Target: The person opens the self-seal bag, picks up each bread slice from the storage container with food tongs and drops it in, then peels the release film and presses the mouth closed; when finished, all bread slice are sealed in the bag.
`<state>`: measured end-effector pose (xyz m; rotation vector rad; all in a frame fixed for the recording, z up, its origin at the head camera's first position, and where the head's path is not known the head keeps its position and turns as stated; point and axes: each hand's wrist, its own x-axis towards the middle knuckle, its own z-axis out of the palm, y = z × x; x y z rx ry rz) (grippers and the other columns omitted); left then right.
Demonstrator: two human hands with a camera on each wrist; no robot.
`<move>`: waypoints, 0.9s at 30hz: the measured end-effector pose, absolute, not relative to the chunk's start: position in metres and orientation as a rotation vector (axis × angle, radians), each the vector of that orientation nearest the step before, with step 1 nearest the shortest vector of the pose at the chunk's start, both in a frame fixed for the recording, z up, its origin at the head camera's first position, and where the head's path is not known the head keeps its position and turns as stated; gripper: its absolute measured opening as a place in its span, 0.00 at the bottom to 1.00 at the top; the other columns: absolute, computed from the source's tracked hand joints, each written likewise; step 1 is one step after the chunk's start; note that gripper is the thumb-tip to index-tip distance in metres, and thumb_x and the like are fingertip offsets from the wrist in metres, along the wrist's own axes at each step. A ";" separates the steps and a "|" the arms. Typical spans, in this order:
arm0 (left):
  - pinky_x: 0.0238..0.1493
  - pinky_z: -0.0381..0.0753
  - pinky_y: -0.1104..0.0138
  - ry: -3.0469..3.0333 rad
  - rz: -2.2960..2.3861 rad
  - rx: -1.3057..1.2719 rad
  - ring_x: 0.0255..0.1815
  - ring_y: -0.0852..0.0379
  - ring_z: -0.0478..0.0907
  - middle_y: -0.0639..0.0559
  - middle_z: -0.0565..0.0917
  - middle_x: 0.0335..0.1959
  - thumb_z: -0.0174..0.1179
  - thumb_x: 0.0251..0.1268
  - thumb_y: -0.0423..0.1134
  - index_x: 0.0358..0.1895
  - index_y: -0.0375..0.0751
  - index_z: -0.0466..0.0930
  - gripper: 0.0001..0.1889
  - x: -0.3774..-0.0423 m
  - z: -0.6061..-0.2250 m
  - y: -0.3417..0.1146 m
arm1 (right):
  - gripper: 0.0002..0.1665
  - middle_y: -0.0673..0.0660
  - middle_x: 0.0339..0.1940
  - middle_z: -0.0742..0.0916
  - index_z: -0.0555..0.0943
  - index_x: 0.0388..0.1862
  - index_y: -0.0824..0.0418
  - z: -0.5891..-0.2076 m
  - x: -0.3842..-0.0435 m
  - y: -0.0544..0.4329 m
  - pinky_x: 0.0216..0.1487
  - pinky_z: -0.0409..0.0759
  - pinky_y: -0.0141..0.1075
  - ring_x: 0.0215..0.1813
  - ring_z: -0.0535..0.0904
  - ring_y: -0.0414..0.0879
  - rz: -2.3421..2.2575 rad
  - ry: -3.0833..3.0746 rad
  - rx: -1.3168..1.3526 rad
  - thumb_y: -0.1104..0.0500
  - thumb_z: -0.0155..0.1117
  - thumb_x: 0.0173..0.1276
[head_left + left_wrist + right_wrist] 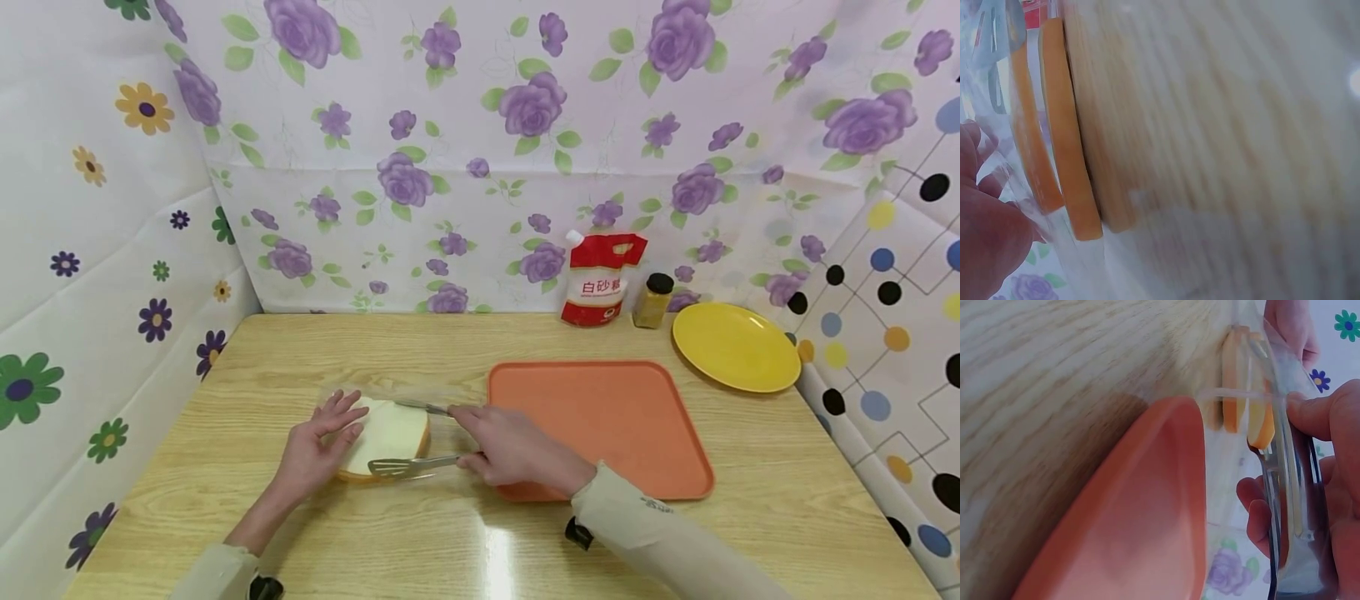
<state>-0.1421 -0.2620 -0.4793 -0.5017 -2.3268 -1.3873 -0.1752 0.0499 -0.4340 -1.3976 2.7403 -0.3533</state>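
Note:
Two bread slices lie stacked on the table at the left, with clear plastic around them; whether it is a bag or a box I cannot tell. My left hand rests at the left side of the bread, fingers spread against the plastic in the left wrist view. With my right hand I grip metal tongs, whose two arms stand spread apart. One slotted end lies over the near part of the top slice; the other reaches its far edge. In the right wrist view the orange crusts show edge-on.
An orange tray lies under and right of my right forearm. Along the back stand a red-and-white sugar pouch and a small black-capped jar. A yellow plate sits at the back right, by the dotted wall covering.

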 end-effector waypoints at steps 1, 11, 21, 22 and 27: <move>0.63 0.50 0.26 -2.326 -1.378 -0.499 0.68 0.24 0.63 0.28 0.79 0.57 0.65 0.58 0.19 0.45 0.26 0.86 0.11 -0.142 -0.479 -0.262 | 0.41 0.59 0.67 0.79 0.64 0.75 0.65 -0.434 -0.175 0.049 0.44 0.84 0.41 0.48 0.83 0.47 -0.341 2.741 -1.403 0.46 0.64 0.72; 0.67 0.47 0.29 -2.327 -1.407 -0.464 0.68 0.23 0.62 0.30 0.79 0.58 0.65 0.62 0.22 0.48 0.28 0.86 0.11 -0.139 -0.477 -0.259 | 0.42 0.59 0.60 0.82 0.63 0.75 0.67 -0.436 -0.180 0.044 0.39 0.83 0.38 0.34 0.77 0.40 -0.410 2.709 -1.492 0.48 0.67 0.71; 0.65 0.51 0.28 -2.265 -1.379 -0.483 0.68 0.30 0.65 0.31 0.81 0.56 0.65 0.59 0.19 0.44 0.26 0.87 0.10 -0.141 -0.477 -0.256 | 0.43 0.62 0.68 0.77 0.63 0.75 0.68 -0.436 -0.182 0.040 0.52 0.83 0.42 0.45 0.82 0.46 -0.396 2.687 -1.503 0.45 0.64 0.73; 0.65 0.51 0.28 -2.259 -1.382 -0.484 0.69 0.33 0.66 0.30 0.80 0.56 0.65 0.59 0.19 0.44 0.25 0.86 0.10 -0.141 -0.478 -0.256 | 0.43 0.62 0.69 0.76 0.62 0.75 0.68 -0.436 -0.182 0.040 0.53 0.82 0.42 0.44 0.81 0.45 -0.396 2.683 -1.500 0.45 0.64 0.73; 0.65 0.51 0.28 -2.248 -1.406 -0.479 0.69 0.37 0.66 0.29 0.80 0.55 0.66 0.57 0.18 0.43 0.23 0.85 0.10 -0.142 -0.477 -0.255 | 0.44 0.63 0.68 0.76 0.62 0.75 0.69 -0.435 -0.186 0.040 0.51 0.82 0.40 0.35 0.75 0.41 -0.399 2.641 -1.506 0.45 0.65 0.72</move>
